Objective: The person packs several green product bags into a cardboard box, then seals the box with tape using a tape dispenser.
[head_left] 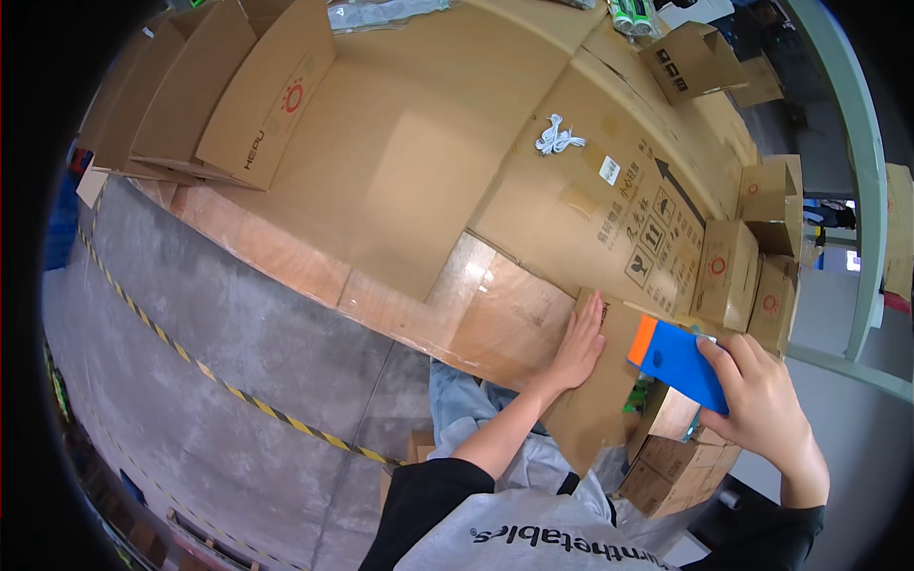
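Big tabletop (409, 181), covered w/ flattened brown cardboard, fills most of the view; everything else placed relative to it. On its far left corner sit open cardboard boxes (238, 86), flaps up. Along its right end, a row of smaller closed cartons (728, 271), stacked close together. At its near edge, right of centre, a flat cardboard box (595, 400) hangs partly over the edge, tilted down toward the person. More small cartons (666, 466) sit below the tabletop, under that box. Grey concrete floor (238, 381) w/ a yellow-black hazard stripe (238, 395) runs along the tabletop's near side.

Left hand (579, 347): flat, fingers together & stretched, palm pressing on the flat box at the tabletop's near edge; holds nothing. Right hand (762, 404): closed around a blue scraper-like tool w/ orange end (671, 357), orange tip resting on the same box, just right of the left hand.

Small coil of white cord (557, 138) lies on the tabletop, far side, well apart from both hands.
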The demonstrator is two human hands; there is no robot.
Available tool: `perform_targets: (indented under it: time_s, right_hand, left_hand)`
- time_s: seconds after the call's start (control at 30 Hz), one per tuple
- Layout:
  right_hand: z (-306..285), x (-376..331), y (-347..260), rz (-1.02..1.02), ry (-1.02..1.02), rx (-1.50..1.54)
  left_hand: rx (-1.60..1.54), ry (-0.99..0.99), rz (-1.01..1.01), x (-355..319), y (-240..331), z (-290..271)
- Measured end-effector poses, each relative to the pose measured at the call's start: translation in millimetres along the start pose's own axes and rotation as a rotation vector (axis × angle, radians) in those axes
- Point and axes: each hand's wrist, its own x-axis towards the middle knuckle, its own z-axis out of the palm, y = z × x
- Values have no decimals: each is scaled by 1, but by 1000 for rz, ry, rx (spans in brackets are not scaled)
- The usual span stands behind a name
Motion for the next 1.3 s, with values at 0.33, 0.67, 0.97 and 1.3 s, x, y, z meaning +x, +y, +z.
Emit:
perform_targets:
  time_s: [0.33,0.67,0.97,1.3]
  right_hand:
    - [1,-4,6,-68,32,7]
    - [16,-24,27,-182,147,30]
    - [71,-70,89,-237,240,131]
    - [111,-72,138,-403,421,233]
  left_hand:
    - [57,-3,-30,-69,39,-19]
    - [623,-56,-25,-77,99,34]
    - [1056,67,-184,-70,109,85]
    - [1113,283,-437,-61,116,149]
